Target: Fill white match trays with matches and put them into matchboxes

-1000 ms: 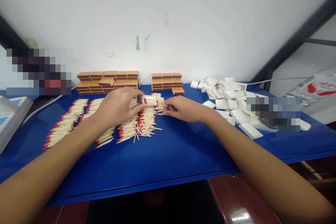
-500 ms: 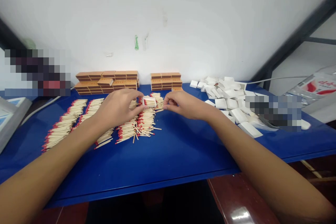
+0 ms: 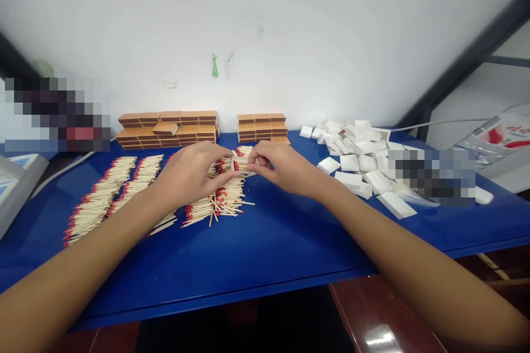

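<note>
My left hand (image 3: 192,171) grips a small white matchbox tray (image 3: 240,173) between thumb and fingers, just above the match rows. Red match heads show inside its left end. My right hand (image 3: 284,168) is closed in a pinch on matches (image 3: 242,166) at the tray's right side; how many is hidden by the fingers. Below both hands lies a row of loose red-tipped matches (image 3: 229,198), with a few lying crosswise. More match rows (image 3: 97,198) spread to the left, partly covered by my left forearm.
Stacked orange-brown matchboxes (image 3: 168,135) stand along the wall, with a smaller stack (image 3: 262,127) right of them. A loose pile of white trays (image 3: 358,149) covers the right of the blue table (image 3: 265,248). A plastic package (image 3: 497,135) and blurred patches sit at the sides.
My right hand has moved left to the tray, its fingertips now at the matches. The tray is more covered by the fingers. My left hand has shifted slightly right and keeps its grip.
</note>
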`<state>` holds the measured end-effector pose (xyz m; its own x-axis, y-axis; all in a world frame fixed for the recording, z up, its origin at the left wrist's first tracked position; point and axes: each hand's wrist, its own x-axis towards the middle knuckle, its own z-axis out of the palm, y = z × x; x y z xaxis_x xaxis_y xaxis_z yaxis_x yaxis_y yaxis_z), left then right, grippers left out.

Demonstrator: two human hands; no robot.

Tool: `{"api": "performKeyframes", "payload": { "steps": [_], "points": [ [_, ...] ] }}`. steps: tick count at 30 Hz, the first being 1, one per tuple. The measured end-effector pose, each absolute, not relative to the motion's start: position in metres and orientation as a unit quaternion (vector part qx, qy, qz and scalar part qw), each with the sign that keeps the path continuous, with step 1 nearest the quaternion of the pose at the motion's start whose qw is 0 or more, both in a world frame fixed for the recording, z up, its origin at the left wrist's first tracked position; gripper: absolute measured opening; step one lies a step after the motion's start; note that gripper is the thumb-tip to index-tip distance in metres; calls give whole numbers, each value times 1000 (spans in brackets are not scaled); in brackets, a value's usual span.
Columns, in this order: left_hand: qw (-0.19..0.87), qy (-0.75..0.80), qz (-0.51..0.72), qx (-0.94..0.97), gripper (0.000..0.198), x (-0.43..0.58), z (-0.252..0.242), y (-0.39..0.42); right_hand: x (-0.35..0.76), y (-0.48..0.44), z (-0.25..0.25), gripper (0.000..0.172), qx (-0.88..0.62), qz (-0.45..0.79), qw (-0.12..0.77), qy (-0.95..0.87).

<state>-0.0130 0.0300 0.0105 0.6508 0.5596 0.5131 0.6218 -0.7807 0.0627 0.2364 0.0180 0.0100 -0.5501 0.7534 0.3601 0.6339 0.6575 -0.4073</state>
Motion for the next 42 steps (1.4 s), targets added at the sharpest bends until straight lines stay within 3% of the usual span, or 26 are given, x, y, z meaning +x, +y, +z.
{"api": "performKeyframes", "payload": {
  "steps": [9, 17, 28, 34, 42],
  "points": [
    [86, -347, -271, -894, 44, -15, 16, 31, 243, 25, 11, 11, -405, 91, 318, -853],
    [99, -378, -256, -884, 46, -21, 17, 37, 247, 32, 2, 5, -430, 132, 168, -877],
    [108, -389, -240, -883, 46, -20, 18, 35, 249, 38, -6, 15, -434, 133, 130, -881],
    [98, -382, -243, -886, 48, -20, 17, 36, 251, 37, -3, 3, -442, 144, 137, -875],
    [102, -385, -237, -886, 46, -21, 16, 37, 250, 37, -6, 12, -445, 143, 126, -875]
  ]
}}
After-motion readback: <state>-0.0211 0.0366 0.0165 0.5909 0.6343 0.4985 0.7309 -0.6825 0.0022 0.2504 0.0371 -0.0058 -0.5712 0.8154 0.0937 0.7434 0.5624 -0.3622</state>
